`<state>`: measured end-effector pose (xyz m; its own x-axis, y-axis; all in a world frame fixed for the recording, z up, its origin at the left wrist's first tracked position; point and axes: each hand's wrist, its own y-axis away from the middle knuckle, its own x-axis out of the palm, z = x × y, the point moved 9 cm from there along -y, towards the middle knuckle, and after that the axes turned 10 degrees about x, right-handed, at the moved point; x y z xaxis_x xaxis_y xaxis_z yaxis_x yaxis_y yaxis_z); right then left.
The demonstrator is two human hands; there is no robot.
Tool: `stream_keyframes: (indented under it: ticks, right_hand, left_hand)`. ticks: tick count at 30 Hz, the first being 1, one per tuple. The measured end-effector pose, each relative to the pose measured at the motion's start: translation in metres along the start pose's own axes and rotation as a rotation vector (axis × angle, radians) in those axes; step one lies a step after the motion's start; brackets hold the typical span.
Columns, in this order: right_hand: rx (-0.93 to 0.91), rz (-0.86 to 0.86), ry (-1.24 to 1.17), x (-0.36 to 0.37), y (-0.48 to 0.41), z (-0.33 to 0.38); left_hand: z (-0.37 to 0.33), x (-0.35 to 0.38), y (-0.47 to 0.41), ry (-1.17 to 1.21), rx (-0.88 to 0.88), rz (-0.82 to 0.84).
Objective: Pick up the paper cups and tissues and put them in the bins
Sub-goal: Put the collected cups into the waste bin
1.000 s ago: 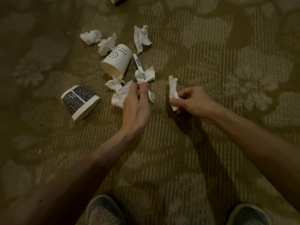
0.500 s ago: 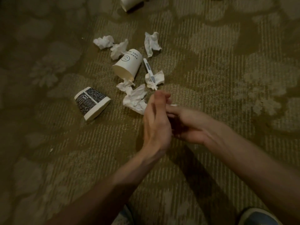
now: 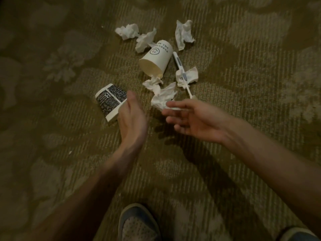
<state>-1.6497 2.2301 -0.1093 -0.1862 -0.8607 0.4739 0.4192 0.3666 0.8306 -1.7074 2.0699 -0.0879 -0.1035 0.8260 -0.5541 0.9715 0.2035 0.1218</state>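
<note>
Two paper cups lie on their sides on the carpet: a white cup with a smiley face (image 3: 156, 61) and a black-and-white patterned cup (image 3: 107, 100). Several crumpled tissues surround them, one (image 3: 163, 99) just beyond my fingers and others further off (image 3: 128, 31) (image 3: 184, 33). My left hand (image 3: 132, 117) is upright with straight fingers right beside the patterned cup, and nothing shows in it. My right hand (image 3: 192, 117) reaches forward, blurred, with a white sliver of tissue (image 3: 173, 108) pinched between its fingers. No bin is in view.
A white pen-like stick (image 3: 178, 65) lies across one tissue (image 3: 188, 76) to the right of the white cup. My shoes (image 3: 137, 223) (image 3: 295, 235) are at the bottom edge. Patterned carpet stretches all around.
My hands came together half a second ago and have now parted. The left moved left to the patterned cup; the right stayed near the closest tissue. The view shifted.
</note>
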Motion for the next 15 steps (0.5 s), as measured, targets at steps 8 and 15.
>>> stream_keyframes:
  ticks: [8,15]
  right_hand:
    - [0.018,-0.22,0.192,0.002,-0.027,0.005]
    - [-0.057,-0.183,-0.005,0.0,-0.036,0.009]
  left_hand:
    - [-0.013,0.045,-0.039,-0.128,0.19,0.298]
    - [-0.011,0.063,-0.043,-0.296,0.277,0.432]
